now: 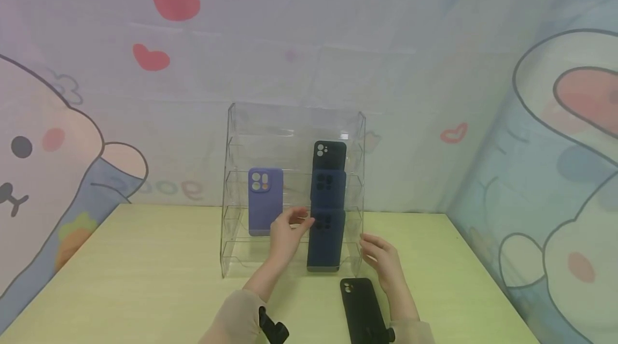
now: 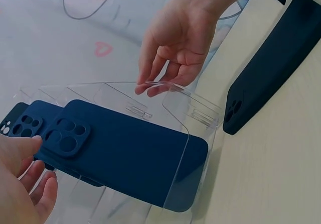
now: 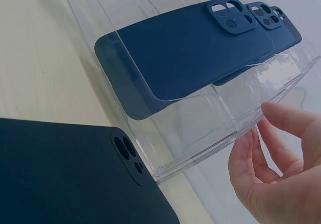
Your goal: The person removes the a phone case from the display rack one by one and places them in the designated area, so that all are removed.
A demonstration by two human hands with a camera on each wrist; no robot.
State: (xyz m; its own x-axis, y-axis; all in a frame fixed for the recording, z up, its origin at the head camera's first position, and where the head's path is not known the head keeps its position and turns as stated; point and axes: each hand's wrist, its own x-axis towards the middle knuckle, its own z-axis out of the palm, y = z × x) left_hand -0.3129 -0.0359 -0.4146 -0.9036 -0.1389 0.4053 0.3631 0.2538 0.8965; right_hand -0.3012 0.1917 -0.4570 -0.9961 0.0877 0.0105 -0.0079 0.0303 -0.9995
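Observation:
My left hand [image 1: 287, 231] has its fingers loosely bent beside the camera end of the front dark blue phone case [image 1: 326, 239], and nothing is in its grasp. This case leans in the lowest tier of a clear acrylic display rack [image 1: 223, 226]. Behind it, a second dark blue case [image 1: 328, 189] and a black case [image 1: 333, 153] rise in a column. At the rack's right side edge, the fingertips of my right hand [image 3: 281, 163] rest with the fingers lightly bent. Close to that hand, another black phone case [image 1: 362, 306] lies on the table.
A purple phone case [image 1: 265, 207] stands on the left part of the rack. The pale wooden table [image 1: 145, 269] runs back to a cartoon-printed cloth [image 1: 289, 27] behind and at the right. A wrist camera strap [image 1: 272, 328] is on the left sleeve.

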